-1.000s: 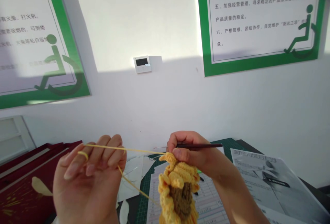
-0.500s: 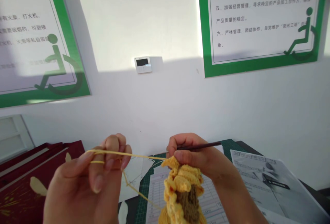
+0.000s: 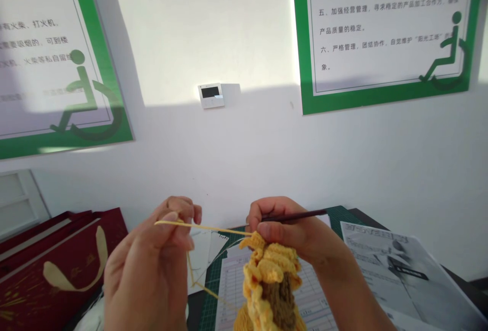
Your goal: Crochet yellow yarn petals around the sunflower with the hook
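Note:
My left hand (image 3: 152, 260) is closed on yellow yarn (image 3: 217, 229), which runs taut across to the work at my right hand. A slack length of the same yarn hangs below the left fingers and slants down to the right. Pinched in my right hand (image 3: 301, 234) is a dark-handled crochet hook (image 3: 305, 215); its tip is hidden behind the fingers. Under that hand hangs a yellow crocheted piece (image 3: 270, 265) with ruffled edges and a brown inner part, its top edge touching the thumb.
Printed sheets (image 3: 229, 290) lie on a green cutting mat (image 3: 209, 295) beneath the work. More paper (image 3: 404, 265) is at right. A dark red gift bag (image 3: 34, 275) with a cream handle stands at left. Behind is a white wall with green-framed posters (image 3: 381, 102).
My left hand has moved right, towards the work, and turned so that its back faces me more. The yarn span is shorter. My right hand, hook and crocheted piece stay almost still.

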`<control>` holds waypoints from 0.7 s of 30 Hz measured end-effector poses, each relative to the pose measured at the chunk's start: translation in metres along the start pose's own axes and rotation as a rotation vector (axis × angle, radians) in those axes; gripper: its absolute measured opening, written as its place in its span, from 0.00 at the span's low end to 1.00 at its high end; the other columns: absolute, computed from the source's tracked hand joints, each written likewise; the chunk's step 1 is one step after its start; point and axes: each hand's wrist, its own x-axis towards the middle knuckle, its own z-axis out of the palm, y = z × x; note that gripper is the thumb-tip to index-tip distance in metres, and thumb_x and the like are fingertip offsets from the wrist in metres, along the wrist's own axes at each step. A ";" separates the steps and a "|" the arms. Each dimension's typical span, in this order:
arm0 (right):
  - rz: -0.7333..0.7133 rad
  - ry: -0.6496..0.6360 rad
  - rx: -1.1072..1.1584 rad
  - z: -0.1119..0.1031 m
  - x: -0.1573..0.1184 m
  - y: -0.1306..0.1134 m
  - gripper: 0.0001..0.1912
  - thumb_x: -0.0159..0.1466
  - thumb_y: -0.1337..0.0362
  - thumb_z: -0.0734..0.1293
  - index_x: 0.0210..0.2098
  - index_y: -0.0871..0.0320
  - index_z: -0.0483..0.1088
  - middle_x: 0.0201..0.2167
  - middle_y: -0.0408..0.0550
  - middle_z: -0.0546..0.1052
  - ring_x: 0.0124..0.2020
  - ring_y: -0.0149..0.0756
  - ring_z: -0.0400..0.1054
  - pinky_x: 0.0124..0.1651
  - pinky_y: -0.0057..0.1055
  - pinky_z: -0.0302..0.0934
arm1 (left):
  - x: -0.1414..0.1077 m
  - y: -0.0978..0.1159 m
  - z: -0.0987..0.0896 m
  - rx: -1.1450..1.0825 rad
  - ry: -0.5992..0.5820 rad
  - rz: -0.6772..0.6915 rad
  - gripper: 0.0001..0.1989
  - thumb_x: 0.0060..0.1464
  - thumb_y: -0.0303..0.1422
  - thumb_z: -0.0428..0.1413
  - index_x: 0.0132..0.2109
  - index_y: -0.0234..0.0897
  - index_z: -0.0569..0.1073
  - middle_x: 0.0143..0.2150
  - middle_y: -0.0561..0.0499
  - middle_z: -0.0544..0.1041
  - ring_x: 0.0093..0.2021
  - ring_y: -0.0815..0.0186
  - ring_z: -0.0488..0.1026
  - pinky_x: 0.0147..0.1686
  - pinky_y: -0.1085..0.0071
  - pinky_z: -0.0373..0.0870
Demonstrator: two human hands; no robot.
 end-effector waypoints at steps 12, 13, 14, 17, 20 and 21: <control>-0.020 -0.007 0.010 0.000 0.001 0.002 0.19 0.60 0.52 0.77 0.31 0.61 0.72 0.24 0.39 0.71 0.23 0.24 0.59 0.27 0.24 0.50 | -0.004 0.004 -0.004 -0.294 -0.148 -0.394 0.11 0.60 0.44 0.61 0.43 0.48 0.86 0.42 0.43 0.85 0.48 0.47 0.80 0.45 0.51 0.82; -0.025 -0.005 0.011 0.000 0.001 0.002 0.18 0.60 0.52 0.77 0.31 0.61 0.72 0.23 0.39 0.70 0.23 0.24 0.58 0.27 0.24 0.50 | -0.005 0.005 -0.002 -0.252 -0.161 -0.387 0.14 0.60 0.42 0.62 0.51 0.49 0.84 0.43 0.43 0.85 0.49 0.48 0.81 0.47 0.54 0.82; -0.027 -0.004 0.013 0.000 0.001 0.001 0.18 0.60 0.52 0.77 0.31 0.61 0.72 0.23 0.39 0.70 0.23 0.24 0.58 0.27 0.24 0.50 | -0.007 0.006 -0.001 -0.204 -0.182 -0.369 0.20 0.59 0.39 0.64 0.58 0.51 0.81 0.45 0.44 0.86 0.50 0.49 0.81 0.48 0.58 0.81; -0.014 -0.010 0.025 0.000 0.001 0.001 0.18 0.61 0.53 0.77 0.31 0.61 0.72 0.23 0.39 0.70 0.23 0.24 0.58 0.26 0.23 0.49 | -0.007 0.007 0.000 -0.073 -0.255 -0.248 0.35 0.54 0.31 0.69 0.67 0.57 0.72 0.41 0.49 0.86 0.46 0.57 0.82 0.45 0.69 0.79; -0.007 -0.005 0.023 -0.001 0.002 0.001 0.18 0.61 0.53 0.77 0.32 0.61 0.72 0.24 0.39 0.71 0.22 0.24 0.58 0.26 0.23 0.50 | -0.006 0.005 0.002 0.064 -0.277 -0.130 0.36 0.54 0.31 0.69 0.67 0.58 0.71 0.38 0.52 0.85 0.39 0.60 0.81 0.40 0.69 0.78; -0.008 -0.004 0.021 -0.001 0.002 0.001 0.18 0.60 0.53 0.77 0.32 0.61 0.72 0.24 0.39 0.71 0.22 0.24 0.58 0.26 0.23 0.50 | -0.006 0.004 0.003 0.121 -0.254 -0.094 0.35 0.54 0.32 0.69 0.67 0.57 0.72 0.39 0.51 0.85 0.39 0.59 0.81 0.40 0.68 0.77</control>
